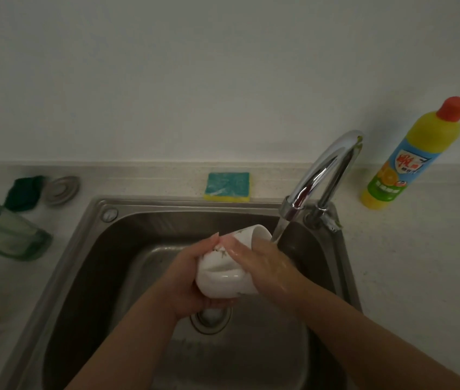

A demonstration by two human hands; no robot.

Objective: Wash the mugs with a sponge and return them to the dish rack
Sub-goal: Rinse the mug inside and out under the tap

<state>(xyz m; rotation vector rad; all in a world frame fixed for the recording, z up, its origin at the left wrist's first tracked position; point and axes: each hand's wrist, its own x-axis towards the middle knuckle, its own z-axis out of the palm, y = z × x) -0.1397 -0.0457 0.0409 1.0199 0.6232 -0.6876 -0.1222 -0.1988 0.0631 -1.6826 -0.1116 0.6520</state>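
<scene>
Dull steel sink (88, 249) spreads under my arms. My left grip (192, 277) is curled round the base of the white ceramic mug (223, 280), which lies tilted above the round drain (209, 319), mouth away from me. My right grip (265, 266) rests on its side with straight wet fingers and holds nothing. I judge this is the rinse. I should turn the mug slowly, so the thin water stream (279, 229) from the curved chrome faucet (324, 170) reaches inside, and hold firmly, because wet ceramic slips. Farther, the blue-and-yellow sponge (228, 186) lies on the tabletop (392, 263).
</scene>
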